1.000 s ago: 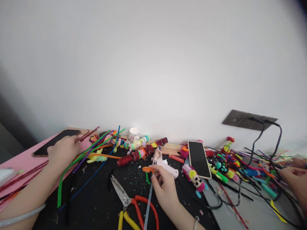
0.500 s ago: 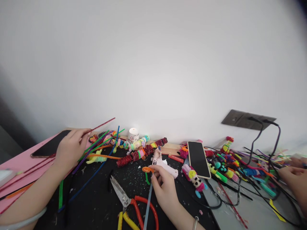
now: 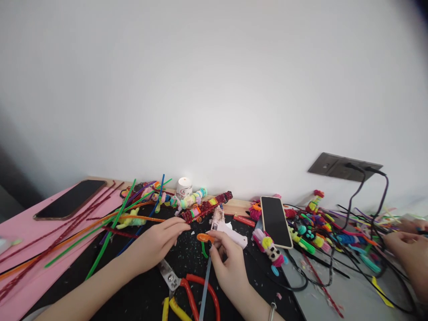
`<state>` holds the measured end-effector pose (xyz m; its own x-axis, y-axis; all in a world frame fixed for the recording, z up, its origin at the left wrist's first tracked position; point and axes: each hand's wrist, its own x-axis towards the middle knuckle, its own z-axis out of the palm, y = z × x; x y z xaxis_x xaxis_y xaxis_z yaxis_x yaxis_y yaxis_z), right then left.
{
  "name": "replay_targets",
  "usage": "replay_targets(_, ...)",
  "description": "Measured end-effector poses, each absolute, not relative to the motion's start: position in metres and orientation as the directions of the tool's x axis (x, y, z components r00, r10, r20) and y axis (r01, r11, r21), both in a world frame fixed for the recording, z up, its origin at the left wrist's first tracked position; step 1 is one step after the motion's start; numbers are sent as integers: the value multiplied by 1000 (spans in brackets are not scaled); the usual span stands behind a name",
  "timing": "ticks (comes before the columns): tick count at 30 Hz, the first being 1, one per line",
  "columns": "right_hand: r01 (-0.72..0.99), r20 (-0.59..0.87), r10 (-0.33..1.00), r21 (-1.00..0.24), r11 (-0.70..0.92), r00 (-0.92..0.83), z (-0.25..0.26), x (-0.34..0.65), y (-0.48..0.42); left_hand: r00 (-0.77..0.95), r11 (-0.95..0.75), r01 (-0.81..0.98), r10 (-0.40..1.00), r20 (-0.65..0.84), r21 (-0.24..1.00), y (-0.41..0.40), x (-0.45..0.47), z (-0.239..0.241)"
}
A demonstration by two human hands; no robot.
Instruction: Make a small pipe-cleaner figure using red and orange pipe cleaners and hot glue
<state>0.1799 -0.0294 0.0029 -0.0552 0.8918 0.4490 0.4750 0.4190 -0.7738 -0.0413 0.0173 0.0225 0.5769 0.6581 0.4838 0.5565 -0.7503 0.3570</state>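
My right hand (image 3: 229, 263) pinches a small orange pipe-cleaner piece (image 3: 202, 237) between thumb and fingers. A green pipe-cleaner bit (image 3: 204, 249) hangs just below it. My left hand (image 3: 160, 243) reaches in from the left, fingers stretched out and nothing visible in them. Its fingertips are near a dark red fuzzy roll (image 3: 210, 204) with coloured bands. Scissors (image 3: 171, 280) with red and yellow handles lie partly beneath my left hand, their tips hidden. Behind my right hand rests a pale glue gun (image 3: 232, 234). A translucent stick (image 3: 205, 285) lies between the scissors and my right wrist.
Loose dark red pipe cleaners (image 3: 63, 236) cross a pink board (image 3: 23, 223) beside a dark phone (image 3: 70, 199). A white paper cup (image 3: 184, 188) stands by the wall. Rightward are another phone (image 3: 277, 222), a pipe-cleaner doll (image 3: 271, 249), black cables (image 3: 381, 209) and another person's hand (image 3: 406, 249).
My left hand has let go of the dark red pipe cleaner and moved right, towards my right hand. Pipe cleaners at left have shifted. My right hand keeps its pinch.
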Motion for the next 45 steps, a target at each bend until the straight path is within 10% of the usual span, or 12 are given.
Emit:
replay_targets(13, 492, 553, 800, -643, 588, -234, -1, 179, -34, 480, -299, 246, 864, 152, 922, 4, -17, 17)
replay_targets(45, 444, 494, 837, -711, 546, -238, -1, 180, -32, 423, -103, 81, 904, 60, 991, 6, -12, 14)
